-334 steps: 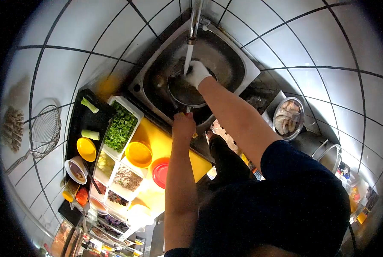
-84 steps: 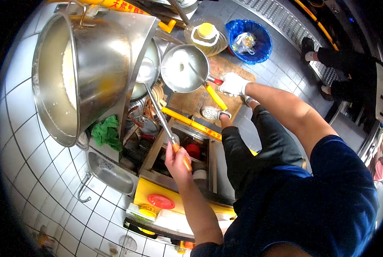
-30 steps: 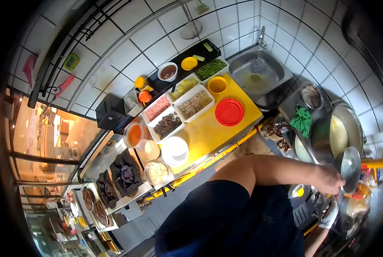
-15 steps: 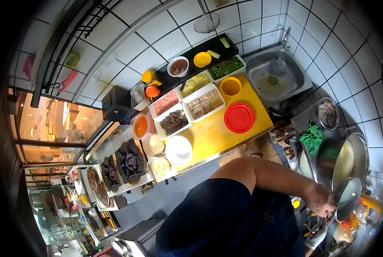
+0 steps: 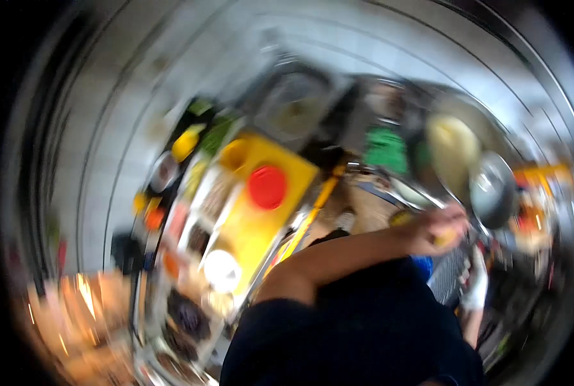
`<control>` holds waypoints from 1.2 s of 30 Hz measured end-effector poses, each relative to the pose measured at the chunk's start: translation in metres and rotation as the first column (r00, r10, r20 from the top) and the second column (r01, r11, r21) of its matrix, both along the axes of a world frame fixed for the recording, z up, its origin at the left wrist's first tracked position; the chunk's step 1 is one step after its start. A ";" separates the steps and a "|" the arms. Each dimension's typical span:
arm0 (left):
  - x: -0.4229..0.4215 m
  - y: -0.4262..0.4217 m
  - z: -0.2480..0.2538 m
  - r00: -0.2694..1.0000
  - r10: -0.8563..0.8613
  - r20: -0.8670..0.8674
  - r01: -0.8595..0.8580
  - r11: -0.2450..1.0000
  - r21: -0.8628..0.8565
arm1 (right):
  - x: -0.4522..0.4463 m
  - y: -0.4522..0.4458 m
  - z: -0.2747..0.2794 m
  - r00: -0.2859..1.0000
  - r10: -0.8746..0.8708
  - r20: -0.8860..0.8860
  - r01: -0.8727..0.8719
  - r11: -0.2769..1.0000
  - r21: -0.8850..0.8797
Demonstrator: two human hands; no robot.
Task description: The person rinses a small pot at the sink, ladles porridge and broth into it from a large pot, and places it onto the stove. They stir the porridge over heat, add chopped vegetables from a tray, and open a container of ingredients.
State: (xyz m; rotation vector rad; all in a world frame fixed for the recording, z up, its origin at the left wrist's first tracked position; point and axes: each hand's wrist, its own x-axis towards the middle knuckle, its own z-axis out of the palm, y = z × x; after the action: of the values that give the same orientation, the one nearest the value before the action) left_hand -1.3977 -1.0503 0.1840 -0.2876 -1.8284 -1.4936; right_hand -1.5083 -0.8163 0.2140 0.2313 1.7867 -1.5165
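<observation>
My left hand (image 5: 438, 230) is bare and blurred, at the end of my outstretched arm. Its fingers look curled, and what they hold cannot be made out. A long bright metal rod (image 5: 406, 183) runs toward it, and beside it is a round metal pan (image 5: 493, 190). Behind that pan stands a large pot (image 5: 454, 145) with a pale yellowish content. My right hand (image 5: 475, 283), with a white covering on it, is lower down near a grey ribbed surface (image 5: 448, 280). Motion blur hides how its fingers are set.
A green cloth (image 5: 385, 149) lies left of the pot. Farther left is a yellow board (image 5: 271, 170) with a red round lid (image 5: 267, 187), a white round container (image 5: 223, 270) and several food trays. A metal sink (image 5: 293, 106) is behind; orange and red items (image 5: 534, 212) are at the right.
My view has swung right, so the board and sink have shifted left and everything is blurred. My left hand now appears left of the round pan. My white-covered right hand shows more fully.
</observation>
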 end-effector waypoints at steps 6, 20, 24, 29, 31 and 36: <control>0.020 -0.036 0.050 0.876 0.478 0.065 -0.472 0.877 -0.095 | 0.003 0.009 -0.007 1.000 0.003 0.016 -0.002 0.997 -0.083; -0.117 -0.116 -0.068 0.799 0.385 0.461 0.186 0.572 -0.799 | -0.009 0.040 0.000 0.996 -0.061 0.071 0.067 0.994 -0.085; -0.148 -0.110 -0.088 0.795 0.346 0.499 0.146 0.689 -0.710 | -0.009 0.043 0.003 0.995 -0.037 0.091 0.050 0.988 -0.148; -0.174 -0.106 -0.100 0.754 0.124 0.645 -0.420 0.846 0.329 | -0.012 0.044 0.002 0.997 -0.013 0.078 0.022 0.992 -0.123; -0.177 -0.120 -0.104 0.790 0.062 0.610 -0.529 0.574 0.626 | -0.012 0.047 -0.002 0.998 0.011 0.056 -0.004 0.993 -0.121; -0.168 -0.116 -0.075 0.830 0.104 0.548 -0.553 0.287 0.782 | -0.014 0.048 -0.003 0.999 0.036 0.041 -0.030 0.992 -0.122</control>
State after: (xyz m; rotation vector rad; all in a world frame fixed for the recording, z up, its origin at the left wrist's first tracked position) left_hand -1.5658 -1.1659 0.1088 1.0159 -0.8557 -2.0774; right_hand -1.5225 -0.7686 0.2112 0.1719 1.6501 -1.5791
